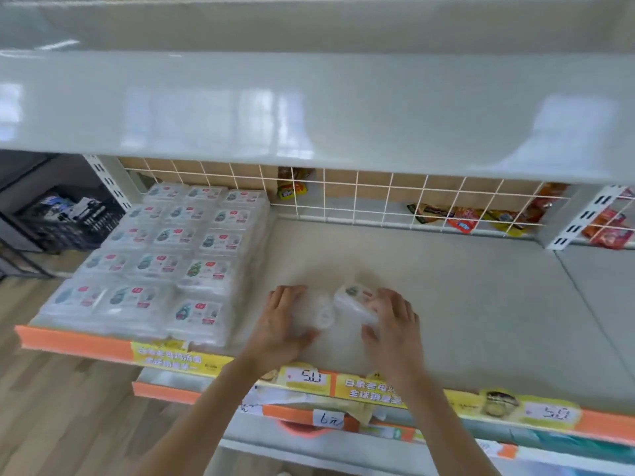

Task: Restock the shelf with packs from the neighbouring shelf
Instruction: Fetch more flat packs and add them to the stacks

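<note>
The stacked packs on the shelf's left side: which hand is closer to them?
The left hand is nearer: it lies just right of the stacked packs, gripping a blurred pack. The right hand is further right, holding another pack.

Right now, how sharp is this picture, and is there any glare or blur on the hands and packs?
Head view: motion blur smears the left hand, the right hand and the clear packs they hold; window glare streaks the glossy upper shelf; wide-angle distortion bows the shelf edges; the stacked packs at left read soft, labels illegible.
</note>
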Action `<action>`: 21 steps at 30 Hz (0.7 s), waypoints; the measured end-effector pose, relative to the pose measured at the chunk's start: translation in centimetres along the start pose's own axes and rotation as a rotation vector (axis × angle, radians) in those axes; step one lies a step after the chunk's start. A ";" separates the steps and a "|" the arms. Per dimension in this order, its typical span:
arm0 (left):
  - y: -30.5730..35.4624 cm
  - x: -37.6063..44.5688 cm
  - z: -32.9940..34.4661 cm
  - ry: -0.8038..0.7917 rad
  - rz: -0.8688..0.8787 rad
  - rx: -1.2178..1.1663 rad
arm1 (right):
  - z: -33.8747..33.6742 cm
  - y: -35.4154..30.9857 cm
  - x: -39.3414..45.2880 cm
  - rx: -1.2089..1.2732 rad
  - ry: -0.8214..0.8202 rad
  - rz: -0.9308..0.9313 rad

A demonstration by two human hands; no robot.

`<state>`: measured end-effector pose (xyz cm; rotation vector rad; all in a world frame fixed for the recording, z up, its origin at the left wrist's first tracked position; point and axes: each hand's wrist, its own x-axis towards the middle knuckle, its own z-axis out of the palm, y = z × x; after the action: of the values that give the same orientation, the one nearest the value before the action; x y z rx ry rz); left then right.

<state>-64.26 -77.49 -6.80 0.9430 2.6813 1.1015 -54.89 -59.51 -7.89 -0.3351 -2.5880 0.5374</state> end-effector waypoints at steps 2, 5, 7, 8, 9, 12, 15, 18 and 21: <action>-0.4 0.0 0.1 -0.007 0.026 -0.041 | 0.1 0.1 0.1 0.018 -0.034 0.038; -0.5 -0.2 -0.2 0.012 0.054 -0.102 | 0.0 0.0 0.0 0.023 -0.063 0.079; -0.2 -0.4 -0.5 0.068 0.014 -0.171 | -0.2 0.0 -0.1 0.053 -0.050 0.122; 0.0 -0.5 -0.7 0.100 -0.024 -0.202 | -0.3 0.0 0.0 0.074 -0.039 0.149; 0.0 -0.4 -0.8 0.116 -0.075 -0.224 | -0.4 -0.1 0.0 0.090 -0.042 0.170; -0.1 -0.4 -0.6 0.124 -0.130 -0.213 | -0.5 -0.2 -0.1 0.092 -0.078 0.160; -0.1 -0.4 -0.3 0.162 -0.087 -0.116 | -0.6 -0.2 -0.1 0.094 -0.110 0.131; -0.1 -0.4 -0.2 0.139 -0.015 -0.001 | -0.5 -0.2 -0.1 0.085 -0.123 0.106; 0.3 -0.5 0.0 0.104 -0.014 0.063 | -0.5 -0.3 0.0 0.082 -0.127 0.103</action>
<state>-63.72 -77.63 -6.65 0.8992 2.8167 1.0981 -54.63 -59.63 -7.33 -0.4204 -2.6721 0.7202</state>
